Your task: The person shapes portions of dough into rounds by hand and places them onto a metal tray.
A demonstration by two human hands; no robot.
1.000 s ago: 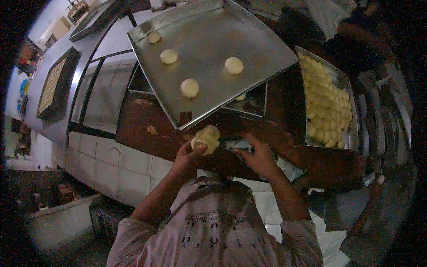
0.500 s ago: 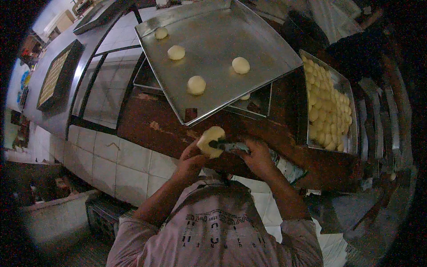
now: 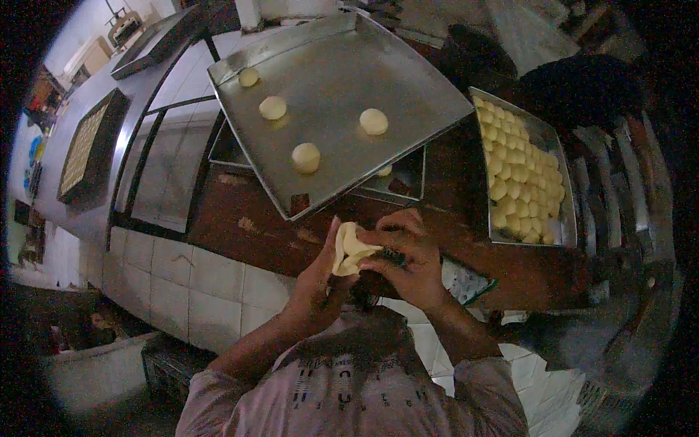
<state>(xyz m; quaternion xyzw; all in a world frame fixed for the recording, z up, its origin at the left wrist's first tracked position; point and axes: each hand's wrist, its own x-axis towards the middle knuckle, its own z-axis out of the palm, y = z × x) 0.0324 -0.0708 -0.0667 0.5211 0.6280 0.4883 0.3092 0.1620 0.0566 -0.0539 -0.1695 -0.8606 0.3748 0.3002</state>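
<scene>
My left hand (image 3: 318,271) cups a flattened piece of pale dough (image 3: 347,251), whose edges are drawn up into folds. The fingers of my right hand (image 3: 411,255) pinch the dough's right edge. Tucked under those fingers is a dark, greenish part of a plastic bag (image 3: 467,281), apparently a filling bag; its paler body shows beyond my wrist. Whether filling lies inside the dough is hidden by the folds. In front of my hands, a large metal tray (image 3: 331,65) holds several round dough balls (image 3: 306,157), spaced apart.
Beneath the large tray are other metal pans (image 3: 408,191) on the brown tabletop (image 3: 226,200). To the right stands a tray packed with dough balls (image 3: 520,171). Another filled tray (image 3: 89,146) sits on the metal counter at left. A dark rounded shape (image 3: 582,87) is at far right.
The bag's tip, earlier at the dough with dark stuff at its end, has drawn back into my right hand. My right fingers now grip the dough, which has gone from flat to folded.
</scene>
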